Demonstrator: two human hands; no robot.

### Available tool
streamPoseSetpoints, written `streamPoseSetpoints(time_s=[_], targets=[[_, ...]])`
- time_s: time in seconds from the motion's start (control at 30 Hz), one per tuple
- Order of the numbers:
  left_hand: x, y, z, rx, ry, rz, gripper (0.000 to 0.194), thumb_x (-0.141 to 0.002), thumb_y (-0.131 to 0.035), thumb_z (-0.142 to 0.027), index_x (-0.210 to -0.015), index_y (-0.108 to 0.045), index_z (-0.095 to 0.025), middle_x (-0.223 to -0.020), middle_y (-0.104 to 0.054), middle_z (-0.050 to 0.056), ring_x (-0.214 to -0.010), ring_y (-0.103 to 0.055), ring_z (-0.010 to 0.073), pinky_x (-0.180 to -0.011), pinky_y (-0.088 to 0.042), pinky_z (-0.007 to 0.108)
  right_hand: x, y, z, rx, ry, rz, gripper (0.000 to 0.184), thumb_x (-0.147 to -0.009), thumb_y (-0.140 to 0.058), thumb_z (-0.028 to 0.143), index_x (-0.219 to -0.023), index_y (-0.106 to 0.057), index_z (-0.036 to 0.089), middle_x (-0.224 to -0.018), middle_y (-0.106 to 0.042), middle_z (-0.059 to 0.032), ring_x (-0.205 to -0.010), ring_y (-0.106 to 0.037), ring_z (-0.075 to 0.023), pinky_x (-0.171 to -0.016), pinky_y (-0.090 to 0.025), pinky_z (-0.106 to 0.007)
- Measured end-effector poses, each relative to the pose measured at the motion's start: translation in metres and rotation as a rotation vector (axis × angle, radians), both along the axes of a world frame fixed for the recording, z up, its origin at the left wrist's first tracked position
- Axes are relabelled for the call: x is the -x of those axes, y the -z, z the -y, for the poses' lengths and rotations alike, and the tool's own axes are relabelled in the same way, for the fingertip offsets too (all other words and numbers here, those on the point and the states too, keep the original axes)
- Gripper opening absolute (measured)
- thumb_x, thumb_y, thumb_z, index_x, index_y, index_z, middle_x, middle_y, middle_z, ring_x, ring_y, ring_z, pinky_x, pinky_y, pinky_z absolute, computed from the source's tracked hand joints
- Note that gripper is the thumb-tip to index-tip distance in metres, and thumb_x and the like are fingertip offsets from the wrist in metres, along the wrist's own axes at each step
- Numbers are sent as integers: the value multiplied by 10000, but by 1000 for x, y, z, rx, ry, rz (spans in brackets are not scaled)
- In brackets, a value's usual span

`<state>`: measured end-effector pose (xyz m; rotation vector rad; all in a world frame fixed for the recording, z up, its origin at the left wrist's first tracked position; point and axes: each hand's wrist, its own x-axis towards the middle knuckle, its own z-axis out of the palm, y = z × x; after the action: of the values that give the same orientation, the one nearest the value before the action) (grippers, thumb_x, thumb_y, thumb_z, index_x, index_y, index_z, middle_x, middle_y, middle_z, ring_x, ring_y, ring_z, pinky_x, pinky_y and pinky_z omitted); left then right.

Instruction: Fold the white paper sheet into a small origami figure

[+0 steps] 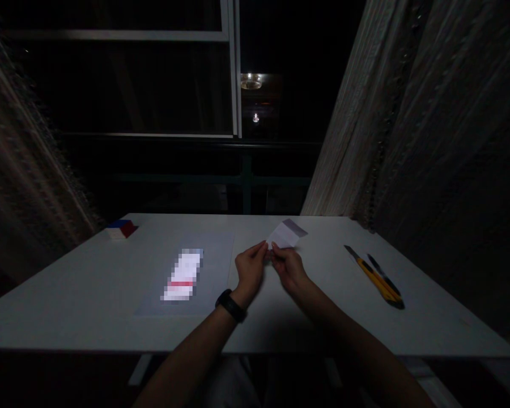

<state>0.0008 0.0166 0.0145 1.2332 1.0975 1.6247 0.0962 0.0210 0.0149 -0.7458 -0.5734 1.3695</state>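
Note:
Both hands are raised a little above the middle of a white table [89, 317]. My left hand [250, 271], with a dark watch on its wrist, pinches the near left corner of a small white slip of paper [288, 233]. My right hand [288, 267] pinches the same slip just beside it. The paper tilts up and away from the fingers, its far end slightly shaded.
A pale mat [187, 272] with a white and red card on it lies left of the hands. A yellow utility knife [376, 279] and a dark pen [382, 274] lie at the right. A colour cube [121, 228] sits far left. Curtains hang on both sides of a dark window.

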Motion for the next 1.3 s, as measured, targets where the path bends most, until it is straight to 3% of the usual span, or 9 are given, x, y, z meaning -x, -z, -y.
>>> streamPoseSetpoints(time_s=[0.33, 0.53, 0.7, 0.93, 1.13, 1.3], targets=[[2, -2, -1, 29, -2, 66, 320, -640, -682, -338, -879, -701, -127, -824, -699, 103, -653, -631, 171, -580, -487, 259, 1, -4, 5, 57, 70, 69, 219, -492, -773, 195, -629, -605, 163, -642, -639, 21, -597, -575, -101, -571, -461, -211], [2, -1, 0, 77, 22, 67, 432, -640, -671, -401, -935, -679, -86, -597, -659, 63, -395, -491, 89, -359, -349, 194, 0, -2, 4, -4, 111, 81, 248, -485, -758, 176, -686, -613, 165, -709, -664, 4, -693, -606, -135, -667, -482, -251], [2, -2, 1, 55, 12, 27, 382, -647, -668, -384, -903, -690, -100, -644, -671, 74, -458, -527, 99, -401, -374, 195, -1, 0, 1, -20, 141, 82, 326, -442, -770, 147, -730, -621, 166, -709, -666, 6, -690, -607, -149, -682, -488, -274], [1, -4, 1, 88, 38, 122, 343, -621, -697, -335, -880, -693, -109, -779, -693, 114, -656, -632, 181, -497, -465, 237, -2, 0, 0, -56, 172, 121, 363, -446, -764, 152, -778, -618, 174, -743, -673, -2, -708, -611, -169, -678, -491, -295], [-1, -1, 1, 92, 99, 189, 377, -619, -703, -357, -894, -684, -99, -796, -692, 120, -667, -640, 179, -519, -479, 240, -4, -1, -1, -86, 205, 170, 370, -447, -766, 160, -781, -607, 172, -768, -678, -15, -695, -609, -169, -658, -480, -293], [2, -1, -1, 135, 188, 233, 462, -613, -710, -384, -972, -649, -101, -821, -688, 125, -662, -647, 192, -482, -471, 238, -11, -4, -3, -121, 243, 299, 420, -440, -780, 186, -815, -593, 163, -638, -648, 14, -582, -584, -145, -583, -453, -272]])
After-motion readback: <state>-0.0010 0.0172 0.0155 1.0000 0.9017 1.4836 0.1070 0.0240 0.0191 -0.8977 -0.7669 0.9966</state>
